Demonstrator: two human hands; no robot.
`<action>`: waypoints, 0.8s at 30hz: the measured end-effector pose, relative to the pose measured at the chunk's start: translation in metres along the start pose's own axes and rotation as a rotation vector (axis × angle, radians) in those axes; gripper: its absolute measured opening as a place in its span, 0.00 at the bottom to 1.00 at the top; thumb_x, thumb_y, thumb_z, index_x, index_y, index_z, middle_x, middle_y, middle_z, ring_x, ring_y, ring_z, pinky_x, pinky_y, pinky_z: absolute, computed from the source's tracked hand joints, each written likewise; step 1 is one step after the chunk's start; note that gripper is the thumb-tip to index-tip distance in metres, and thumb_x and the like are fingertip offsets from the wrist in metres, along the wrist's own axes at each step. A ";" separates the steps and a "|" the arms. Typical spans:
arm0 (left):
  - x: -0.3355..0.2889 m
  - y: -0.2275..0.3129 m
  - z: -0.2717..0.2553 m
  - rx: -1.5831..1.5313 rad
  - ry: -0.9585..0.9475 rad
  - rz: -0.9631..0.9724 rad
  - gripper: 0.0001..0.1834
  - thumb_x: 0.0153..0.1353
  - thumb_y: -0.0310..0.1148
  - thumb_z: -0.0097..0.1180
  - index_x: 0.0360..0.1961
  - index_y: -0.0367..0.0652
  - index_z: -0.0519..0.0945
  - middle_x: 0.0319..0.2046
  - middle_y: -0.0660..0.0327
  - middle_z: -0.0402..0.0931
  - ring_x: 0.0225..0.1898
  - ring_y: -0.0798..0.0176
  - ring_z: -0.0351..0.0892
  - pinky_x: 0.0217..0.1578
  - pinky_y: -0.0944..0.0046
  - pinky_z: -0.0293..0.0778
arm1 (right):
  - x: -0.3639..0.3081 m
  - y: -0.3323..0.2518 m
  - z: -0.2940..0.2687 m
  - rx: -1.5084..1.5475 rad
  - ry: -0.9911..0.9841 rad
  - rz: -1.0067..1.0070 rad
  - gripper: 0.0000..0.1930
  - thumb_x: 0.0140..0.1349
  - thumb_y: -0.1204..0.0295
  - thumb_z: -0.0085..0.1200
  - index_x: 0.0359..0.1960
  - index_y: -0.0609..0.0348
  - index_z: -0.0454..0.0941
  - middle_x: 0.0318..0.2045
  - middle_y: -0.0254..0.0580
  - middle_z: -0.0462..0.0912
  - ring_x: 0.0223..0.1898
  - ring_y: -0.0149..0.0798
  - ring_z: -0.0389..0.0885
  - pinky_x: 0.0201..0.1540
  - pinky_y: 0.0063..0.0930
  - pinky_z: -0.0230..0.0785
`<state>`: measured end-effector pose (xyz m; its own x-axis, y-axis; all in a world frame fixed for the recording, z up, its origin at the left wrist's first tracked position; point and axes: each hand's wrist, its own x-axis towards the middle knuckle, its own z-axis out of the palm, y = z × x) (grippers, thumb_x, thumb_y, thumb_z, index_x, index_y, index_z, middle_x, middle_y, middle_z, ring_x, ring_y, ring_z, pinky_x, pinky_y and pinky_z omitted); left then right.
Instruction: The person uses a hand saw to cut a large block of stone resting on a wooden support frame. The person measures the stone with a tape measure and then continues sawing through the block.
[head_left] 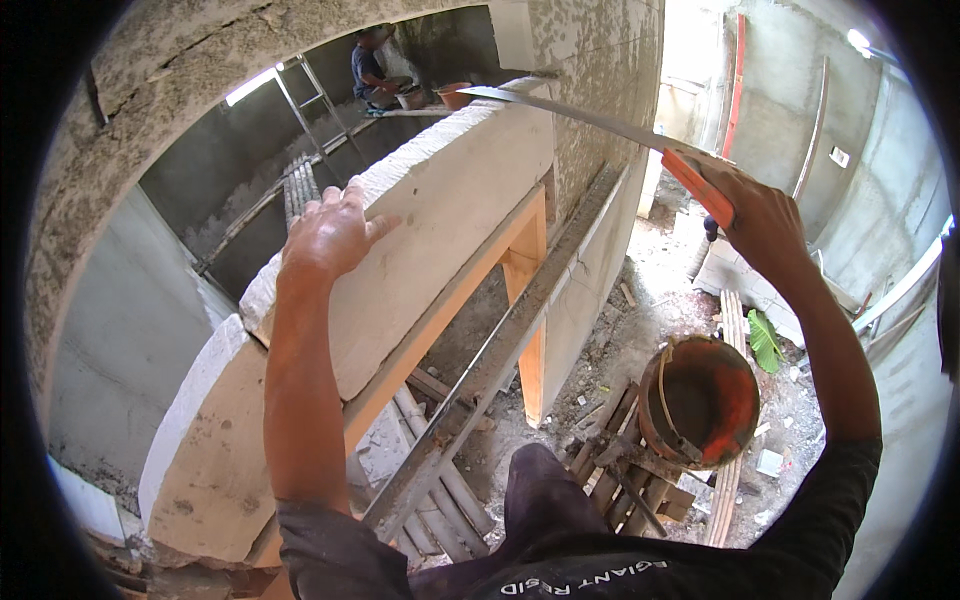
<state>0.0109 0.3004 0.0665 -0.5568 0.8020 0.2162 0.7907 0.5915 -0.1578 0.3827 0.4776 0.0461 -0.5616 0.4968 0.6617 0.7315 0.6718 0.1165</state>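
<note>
A long pale block (455, 215) with a rough white top edge lies along the top of a wooden frame (524, 290). My left hand (328, 235) rests on its upper edge, fingers spread over the top and thumb against the near face. My right hand (755, 215) is closed round the orange handle of a handsaw (600, 121). The saw's long blade reaches left to the far end of the block, over its top edge; whether the teeth touch it I cannot tell. Another pale block (210, 450) adjoins the near left end.
Below right, a mortar-stained bucket (652, 405) stands on wooden planks. A long narrow ledge (500, 350) runs beside the frame. Bamboo poles (445, 510) lie underneath. Beyond the wall are another person (370, 75), a ladder (322, 100) and an orange tub (453, 97). Rubble covers the floor.
</note>
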 end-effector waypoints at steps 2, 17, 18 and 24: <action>-0.001 0.007 -0.005 -0.012 0.011 -0.008 0.41 0.58 0.60 0.48 0.65 0.43 0.60 0.58 0.50 0.65 0.59 0.51 0.66 0.58 0.52 0.63 | 0.009 0.010 0.011 0.027 0.030 -0.018 0.18 0.60 0.67 0.45 0.53 0.39 0.72 0.42 0.37 0.82 0.38 0.46 0.81 0.40 0.42 0.74; 0.001 0.002 -0.004 -0.037 0.010 0.026 0.43 0.57 0.60 0.50 0.64 0.39 0.59 0.59 0.46 0.64 0.58 0.45 0.65 0.58 0.53 0.62 | 0.002 0.028 0.011 -0.030 -0.010 -0.047 0.21 0.60 0.69 0.45 0.56 0.35 0.68 0.45 0.34 0.81 0.42 0.42 0.81 0.38 0.39 0.74; 0.000 0.003 -0.003 -0.043 0.005 0.021 0.43 0.57 0.60 0.50 0.64 0.39 0.59 0.59 0.46 0.64 0.58 0.46 0.65 0.58 0.53 0.62 | 0.003 0.030 0.015 -0.006 0.004 -0.053 0.22 0.60 0.69 0.46 0.57 0.34 0.68 0.45 0.34 0.80 0.42 0.41 0.81 0.38 0.39 0.74; 0.003 0.005 0.000 -0.007 0.031 0.041 0.41 0.58 0.60 0.49 0.64 0.41 0.61 0.56 0.49 0.67 0.57 0.48 0.67 0.57 0.50 0.63 | 0.109 -0.042 0.084 -0.001 -0.164 0.038 0.07 0.57 0.72 0.45 0.34 0.53 0.76 0.31 0.48 0.82 0.35 0.51 0.82 0.37 0.46 0.73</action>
<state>0.0128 0.3059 0.0665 -0.5160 0.8223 0.2399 0.8143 0.5578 -0.1605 0.2583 0.5496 0.0510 -0.5888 0.6052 0.5358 0.7538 0.6503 0.0939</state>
